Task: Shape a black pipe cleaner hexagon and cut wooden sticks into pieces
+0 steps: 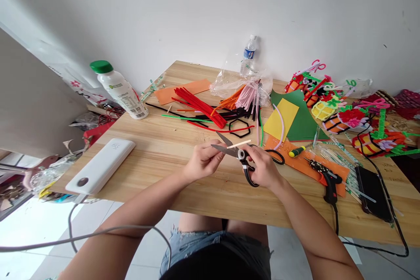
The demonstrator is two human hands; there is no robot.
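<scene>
My right hand (264, 167) grips a pair of black-handled scissors (242, 154), their blades spread apart and pointing left. My left hand (204, 160) is pinched closed beside the blade tips. A thin pale stick (240, 144) lies across the scissors between the two hands, its left end leading toward the left fingertips, where it is partly hidden. Just beyond the hands are a black pipe cleaner bent into a hexagon (239, 127) and a bundle of red pipe cleaners (203, 107).
A white power bank (101, 165) and a white bottle with a green cap (120, 89) stand left. Right are a glue gun (329, 180), a phone (374, 193), a yellow-green screwdriver (297, 152), orange sheet (310, 166) and several colourful pipe-cleaner crafts (348, 121). A cable crosses my left arm.
</scene>
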